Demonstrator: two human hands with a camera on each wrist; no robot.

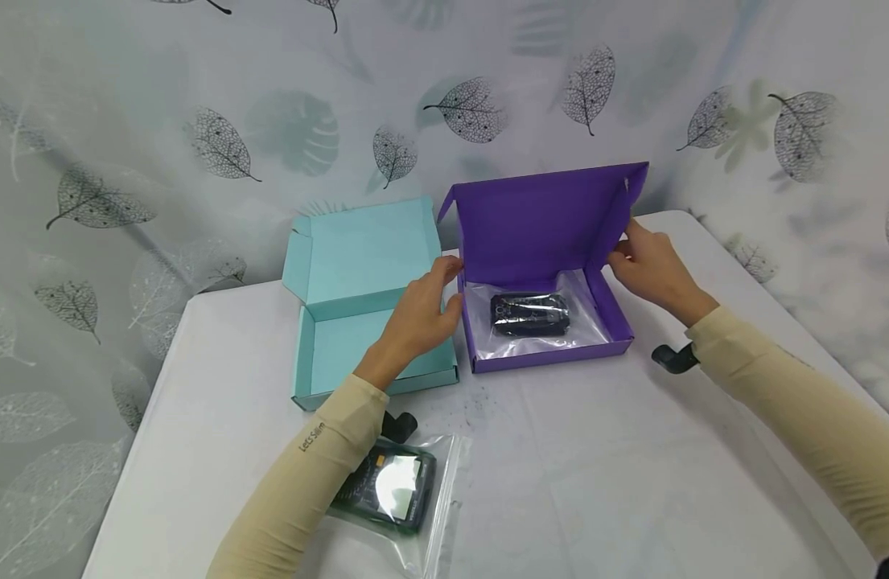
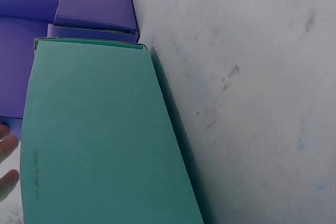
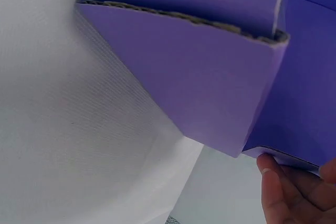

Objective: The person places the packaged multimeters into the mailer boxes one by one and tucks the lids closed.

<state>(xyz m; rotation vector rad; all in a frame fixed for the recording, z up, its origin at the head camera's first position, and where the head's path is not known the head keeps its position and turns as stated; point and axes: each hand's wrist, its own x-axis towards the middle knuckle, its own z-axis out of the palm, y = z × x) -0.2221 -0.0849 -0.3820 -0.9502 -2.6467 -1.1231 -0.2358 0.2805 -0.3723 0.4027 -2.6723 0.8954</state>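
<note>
A purple cardboard box stands with its lid raised. Inside lies a dark device in a clear plastic bag. My right hand holds the side flap of the lid at the right, its fingers along the flap's edge. At the box's left side is my left hand, fingers loosely extended, fingertips right at the purple cardboard. Under the left forearm lies a second bagged device with a light screen, partly hidden by the sleeve.
A mint green box, lid up and nothing inside its visible part, sits directly left of the purple one. Both are on a white-covered table. A leaf-patterned curtain hangs behind the table and along its sides.
</note>
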